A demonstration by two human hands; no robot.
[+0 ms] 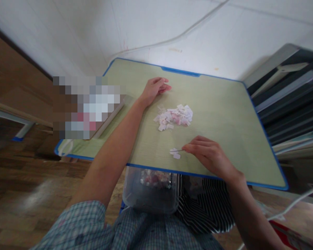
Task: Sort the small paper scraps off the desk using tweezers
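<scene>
A loose pile of small white and pinkish paper pieces [176, 116] lies in the middle of the pale green table top [224, 114]. Beyond it, my left hand [156, 88] rests on its side on the table, fingers loosely bent and apart, with nothing visible in them. My right hand [210, 152] is closed around a thin metal needle-like tool [177, 150]; most of the tool is hidden by my fingers. Its tip touches or lies just over a few separate white paper pieces [176, 156] near the front edge.
A blurred-out box-like object [108, 119] stands at the table's left. Below the front edge is a clear plastic bin [151, 194] with shiny small items, beside black-and-white striped cloth [206, 205]. Dark folded frames [289, 80] lean on the right. A cable [182, 34] runs along the wall.
</scene>
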